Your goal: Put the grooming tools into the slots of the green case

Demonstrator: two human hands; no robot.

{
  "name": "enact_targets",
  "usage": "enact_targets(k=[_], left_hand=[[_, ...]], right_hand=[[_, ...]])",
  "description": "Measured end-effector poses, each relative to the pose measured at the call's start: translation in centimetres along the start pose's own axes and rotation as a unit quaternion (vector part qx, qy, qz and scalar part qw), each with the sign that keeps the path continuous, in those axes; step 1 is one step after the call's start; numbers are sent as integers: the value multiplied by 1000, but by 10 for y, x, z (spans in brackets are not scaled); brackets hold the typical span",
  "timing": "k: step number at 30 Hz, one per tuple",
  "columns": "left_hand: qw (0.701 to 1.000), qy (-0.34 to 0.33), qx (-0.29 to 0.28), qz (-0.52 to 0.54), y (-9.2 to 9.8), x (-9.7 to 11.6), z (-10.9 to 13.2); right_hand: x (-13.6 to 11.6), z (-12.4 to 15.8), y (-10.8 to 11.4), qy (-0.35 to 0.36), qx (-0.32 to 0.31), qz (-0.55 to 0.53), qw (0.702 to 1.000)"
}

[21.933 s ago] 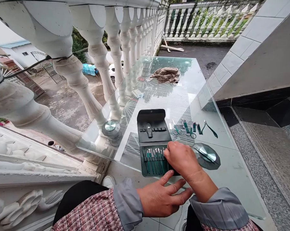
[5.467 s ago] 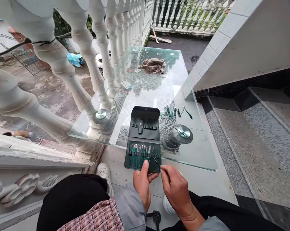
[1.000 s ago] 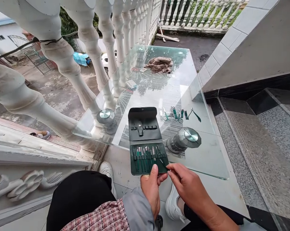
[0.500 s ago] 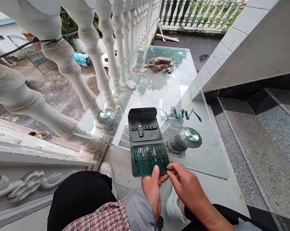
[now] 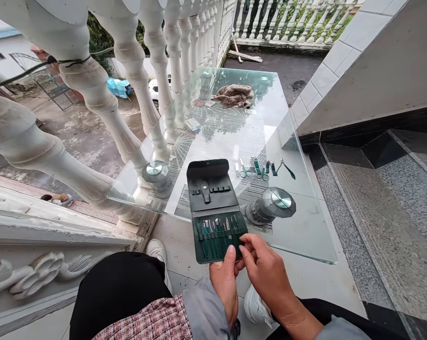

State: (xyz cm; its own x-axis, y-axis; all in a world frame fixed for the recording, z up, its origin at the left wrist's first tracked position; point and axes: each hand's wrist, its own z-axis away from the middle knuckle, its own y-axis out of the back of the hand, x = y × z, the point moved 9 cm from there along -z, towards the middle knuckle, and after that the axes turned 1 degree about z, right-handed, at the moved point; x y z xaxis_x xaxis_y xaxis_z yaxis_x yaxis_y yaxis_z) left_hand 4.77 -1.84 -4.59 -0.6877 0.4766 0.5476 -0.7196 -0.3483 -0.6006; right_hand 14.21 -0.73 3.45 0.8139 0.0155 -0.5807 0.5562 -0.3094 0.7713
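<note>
An unfolded dark green manicure case (image 5: 213,200) is held up by its near edge in my left hand (image 5: 227,278), thumb on top and fingers beneath. Its lower panel holds a row of slim metal tools (image 5: 216,231) with green handles under a strap. In the upper panel, the small loops and a snap tab (image 5: 206,191) hold no tools. My right hand (image 5: 266,269) pinches thumb and forefinger together at the lower right corner, by the end of the rightmost tool. What lies between those fingertips is hidden.
On the glass table (image 5: 305,231) lie small scissors (image 5: 246,171), nail clippers (image 5: 256,165) and cuticle nippers (image 5: 287,168). Farther back are a crumpled brown cloth (image 5: 234,96) and a card (image 5: 192,124). White balusters (image 5: 128,89) stand left; stone steps (image 5: 362,222) rise at the right.
My right hand has moved slightly up and left along the case's right edge, fingertips still pinched. The case has shifted slightly left and down in my left hand.
</note>
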Motion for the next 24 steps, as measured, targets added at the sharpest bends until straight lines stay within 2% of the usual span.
enact_targets(k=[4, 8, 11, 13, 18, 21, 24], left_hand=[[1000, -2, -1, -9, 0, 4, 1], [1000, -15, 10, -13, 0, 12, 0], [1000, -13, 2, -14, -1, 13, -2], [1000, -9, -3, -10, -2, 11, -2], [1000, -4, -19, -4, -5, 6, 2], [1000, 2, -16, -8, -5, 6, 3], [1000, 0, -11, 0, -3, 9, 1]], right_hand=[[-3, -4, 1, 8, -24, -29, 999], [-3, -6, 1, 36, -107, -40, 993], [1, -6, 3, 43, -143, -37, 988], [0, -7, 4, 65, -137, -29, 988], [-16, -9, 15, 144, -51, -1, 988], [-22, -9, 14, 167, -72, 3, 983], [-18, -8, 11, 160, -109, -4, 981]])
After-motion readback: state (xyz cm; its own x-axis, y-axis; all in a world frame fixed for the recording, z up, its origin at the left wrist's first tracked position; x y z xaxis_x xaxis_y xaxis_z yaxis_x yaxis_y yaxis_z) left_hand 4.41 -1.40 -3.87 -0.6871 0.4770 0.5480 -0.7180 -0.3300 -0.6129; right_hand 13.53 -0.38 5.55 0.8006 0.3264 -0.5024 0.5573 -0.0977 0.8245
